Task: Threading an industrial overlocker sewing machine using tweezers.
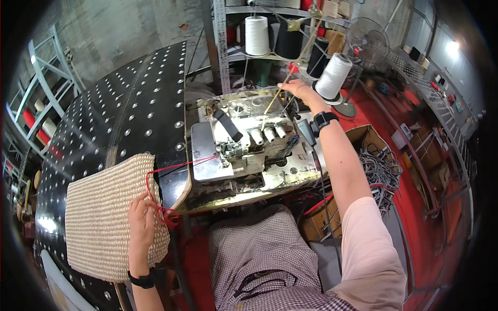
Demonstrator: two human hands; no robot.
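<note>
A thick beige woven mat (104, 212) lies over the edge of the black table on my left. My left hand (142, 217) rests on its right side, fingers curled at a loose tangle of red yarn (167, 213). From there one red strand stretches up to the needle area of a worn sewing machine (259, 142). Above the machine's back right corner is my right hand (302, 93), its fingertips together at a yellow yarn (274, 101) that slants down to the white tension knobs (270, 135). The undersides of its fingers are hidden.
White yarn cones (257, 36) (333, 76) and black ones stand behind the machine. A cardboard box (368, 136) holds tangled grey cords (381, 173) on the right. Farther back is a standing fan (367, 41). The black tabletop (140, 103) is studded with metal balls.
</note>
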